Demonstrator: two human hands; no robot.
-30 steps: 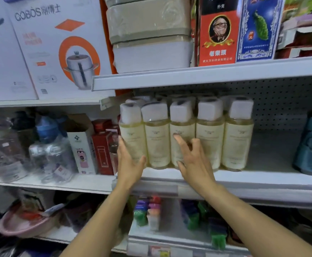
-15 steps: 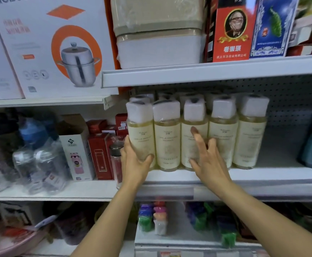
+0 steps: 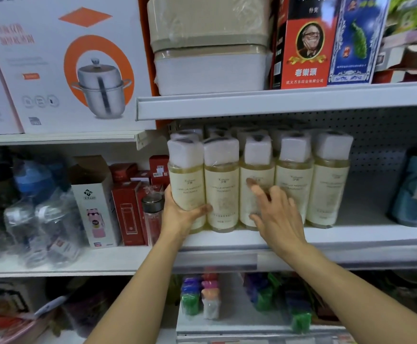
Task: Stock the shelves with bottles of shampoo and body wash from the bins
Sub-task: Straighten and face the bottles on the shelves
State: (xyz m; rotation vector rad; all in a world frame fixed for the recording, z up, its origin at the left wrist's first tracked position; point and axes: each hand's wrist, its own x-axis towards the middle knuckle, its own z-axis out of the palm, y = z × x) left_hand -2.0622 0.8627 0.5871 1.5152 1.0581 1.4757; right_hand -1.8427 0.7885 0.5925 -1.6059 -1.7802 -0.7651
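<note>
Where the bottles stood: pale yellow bottles (image 3: 294, 189) with white wrapped caps were upright in a close row at the near edge of the middle shelf (image 3: 363, 235), with more rows far behind them
Left hand: the left hand (image 3: 180, 216) held the leftmost bottle (image 3: 186, 187) low on its body, thumb across the front, other fingers hidden on its left side
Right hand: the right hand (image 3: 277, 219) was wide, fingers straight and spread at the label of the third bottle (image 3: 257, 194); blur hid whether they touched it
Risk at the left end: the leftmost bottle stood at the end of the shelf board, so a sideways push could probably send it off toward the glass flask (image 3: 150, 217) and red boxes (image 3: 128, 214) on the neighbouring shelf to the left
Risk in the row: the bottles were tall and close together, so I judged a hard push from the right hand could tip one back into the far rows
Risk at the near edge: a pull forward could carry a bottle over the lip
</note>
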